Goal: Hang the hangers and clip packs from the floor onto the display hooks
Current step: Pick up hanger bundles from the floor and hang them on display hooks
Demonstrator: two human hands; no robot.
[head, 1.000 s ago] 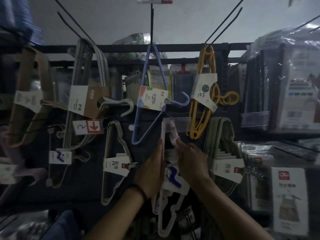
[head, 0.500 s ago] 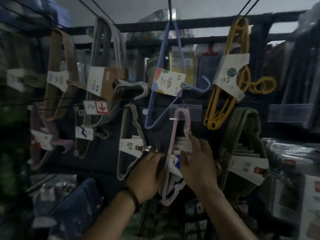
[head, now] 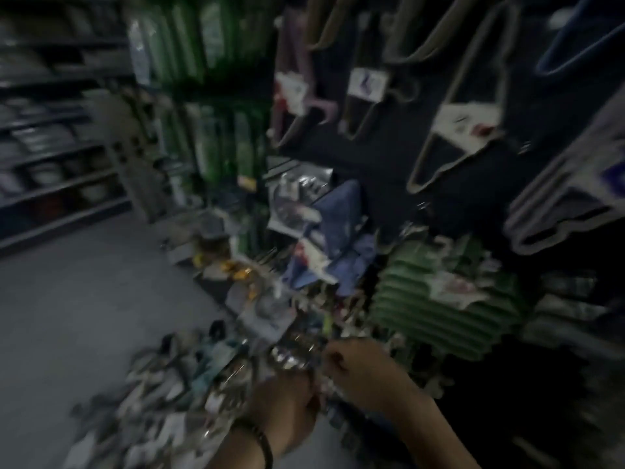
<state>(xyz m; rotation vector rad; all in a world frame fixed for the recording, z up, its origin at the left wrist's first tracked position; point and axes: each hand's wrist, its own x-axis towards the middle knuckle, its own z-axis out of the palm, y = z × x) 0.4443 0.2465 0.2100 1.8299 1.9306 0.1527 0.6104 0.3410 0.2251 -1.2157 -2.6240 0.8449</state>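
Note:
The view is motion-blurred and dim. A heap of clip packs and hangers lies on the grey floor at the foot of the display. My left hand, with a dark wristband, and my right hand are low, side by side above the heap's right end. A shiny pack sits just beyond their fingers; the blur hides whether either hand touches it. My right hand's fingers look curled. Hanger packs hang on the dark display above: a beige one and a pale lilac one at the right edge.
A stack of green hangers and blue packs fill the display's lower part. Green packaged goods hang to the left of it. Shelving runs along the far left, across a stretch of grey floor.
The view has swung down and to the left. Both hands have left the pale lilac hanger pack, which stays up on the display, and have dropped to the heap on the floor.

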